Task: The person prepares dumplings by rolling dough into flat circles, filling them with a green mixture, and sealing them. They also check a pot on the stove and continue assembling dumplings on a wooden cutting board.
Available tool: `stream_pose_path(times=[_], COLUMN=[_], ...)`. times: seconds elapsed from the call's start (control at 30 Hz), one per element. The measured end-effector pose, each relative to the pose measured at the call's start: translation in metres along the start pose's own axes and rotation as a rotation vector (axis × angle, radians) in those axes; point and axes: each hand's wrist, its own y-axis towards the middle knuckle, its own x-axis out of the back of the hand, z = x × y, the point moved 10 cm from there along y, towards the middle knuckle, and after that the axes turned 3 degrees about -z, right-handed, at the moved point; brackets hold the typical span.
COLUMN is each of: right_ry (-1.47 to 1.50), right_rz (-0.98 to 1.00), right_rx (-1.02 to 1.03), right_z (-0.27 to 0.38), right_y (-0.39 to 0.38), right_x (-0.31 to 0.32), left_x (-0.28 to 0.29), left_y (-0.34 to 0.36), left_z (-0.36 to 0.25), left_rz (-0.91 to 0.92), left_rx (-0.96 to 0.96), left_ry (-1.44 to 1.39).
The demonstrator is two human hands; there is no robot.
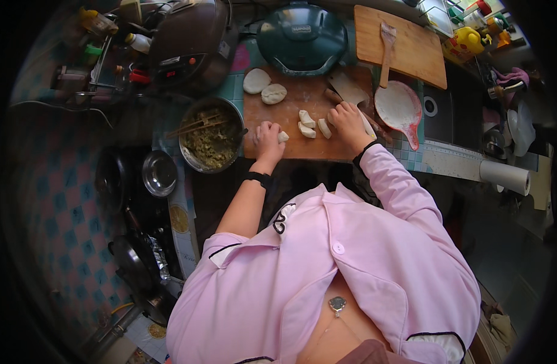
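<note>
On a wooden board, my left hand is curled round a small white dough piece near the left edge. My right hand is bent downward with its fingers together at the board's right side; what lies under them is hidden. Beside its thumb is a cut dough piece, with several more dough pieces between the hands. A long white strip, perhaps dough, shows at the right hand's outer side. Two flattened dough rounds rest at the board's far left. A cleaver and a rolling pin lie beyond the right hand.
Left of the board stands a metal bowl of greenish filling with chopsticks. A red-rimmed dish of flour is on the right. Behind are a green electric griddle, a dark cooker and another board with a brush.
</note>
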Motion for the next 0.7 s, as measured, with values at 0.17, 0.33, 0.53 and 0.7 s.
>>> stream_pose_path(times=[0.17,0.33,0.53,0.7], right_ry=[0.356,0.247,0.128,0.087], right_rz=[-0.175,-0.306,0.132,0.338], right_rx=[-0.310,-0.670,-0.778,-0.758], right_z=[-0.034,-0.147,-0.221,-0.223], right_y=[-0.025,-0.072,-0.079,-0.075], right_x=[0.033,0.069,0.004,-0.022], left_x=[0.001,-0.012,0.000,-0.008], left_y=[0.008,0.010,0.014,0.018], left_z=[0.006,0.012,-0.015,-0.042], left_rz=[-0.064,0.018,-0.125,-0.110], left_rx=[-0.139,-0.070,-0.120,-0.159], left_ry=[0.017,0.033,0.007,-0.073])
